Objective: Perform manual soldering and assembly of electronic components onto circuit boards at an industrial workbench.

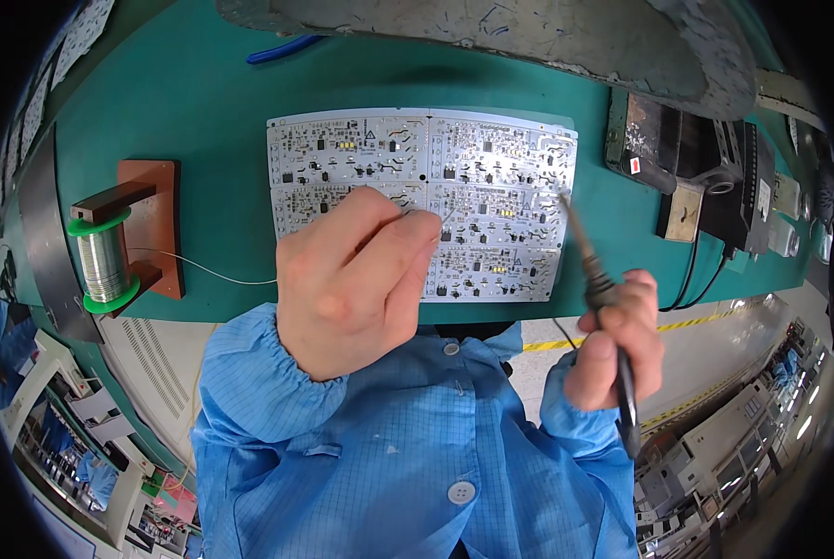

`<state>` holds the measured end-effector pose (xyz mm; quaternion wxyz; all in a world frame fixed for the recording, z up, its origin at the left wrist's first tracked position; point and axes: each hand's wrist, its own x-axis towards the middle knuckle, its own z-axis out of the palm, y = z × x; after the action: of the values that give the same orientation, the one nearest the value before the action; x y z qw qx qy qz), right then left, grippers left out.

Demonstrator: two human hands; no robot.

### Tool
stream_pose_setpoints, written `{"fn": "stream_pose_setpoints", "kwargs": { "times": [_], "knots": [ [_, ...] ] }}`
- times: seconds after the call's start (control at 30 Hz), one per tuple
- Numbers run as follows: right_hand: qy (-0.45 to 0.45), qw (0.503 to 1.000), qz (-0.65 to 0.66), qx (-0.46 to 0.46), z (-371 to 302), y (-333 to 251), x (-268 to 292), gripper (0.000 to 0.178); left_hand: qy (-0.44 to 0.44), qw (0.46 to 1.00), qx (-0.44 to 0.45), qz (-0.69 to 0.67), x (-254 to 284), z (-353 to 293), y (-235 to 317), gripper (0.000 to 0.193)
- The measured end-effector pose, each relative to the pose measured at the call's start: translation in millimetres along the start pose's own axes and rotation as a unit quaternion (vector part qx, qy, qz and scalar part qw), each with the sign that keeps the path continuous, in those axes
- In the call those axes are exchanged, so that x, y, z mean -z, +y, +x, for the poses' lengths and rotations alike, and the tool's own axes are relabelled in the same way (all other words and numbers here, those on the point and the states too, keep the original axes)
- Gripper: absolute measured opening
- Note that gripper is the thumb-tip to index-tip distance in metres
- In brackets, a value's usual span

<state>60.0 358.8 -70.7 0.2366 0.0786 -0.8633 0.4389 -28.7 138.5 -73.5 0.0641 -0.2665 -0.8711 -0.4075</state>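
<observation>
A white circuit board panel (497,190), divided into several sections crowded with small parts, lies on the green bench mat. Over its lower left portion is my left hand (356,275), fingers pinched around solder wire (214,273); the wire's free end pokes out toward the middle of the panel. That wire runs back to a spool (106,265) with green flanges on a brown stand at the left. My right hand (622,349) grips a soldering iron (601,291) beside the panel's right edge. The iron's tip points up and away, near the panel's right side.
Across the far side hangs a large grey metal piece (529,33). A blue-handled tool (285,49) lies at the far left. Dark equipment (664,140) with black cables stands at the right, a small sponge-like block (681,212) in front. The bench's near edge borders my blue smock.
</observation>
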Motion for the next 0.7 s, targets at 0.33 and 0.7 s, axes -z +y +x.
{"fn": "stream_pose_setpoints", "kwargs": {
  "times": [0.33, 0.7],
  "knots": [
    [-0.040, 0.999, 0.026, -0.012, 15, -17, -22, 0.016, -0.012, 1.000, -0.016, -0.021, -7, 3, -7, 0.021],
    [-0.035, 0.999, 0.016, -0.002, 21, -17, -28, 0.019, -0.008, 1.000, -0.018, -0.019, -9, 4, -9, 0.020]
  ]
}}
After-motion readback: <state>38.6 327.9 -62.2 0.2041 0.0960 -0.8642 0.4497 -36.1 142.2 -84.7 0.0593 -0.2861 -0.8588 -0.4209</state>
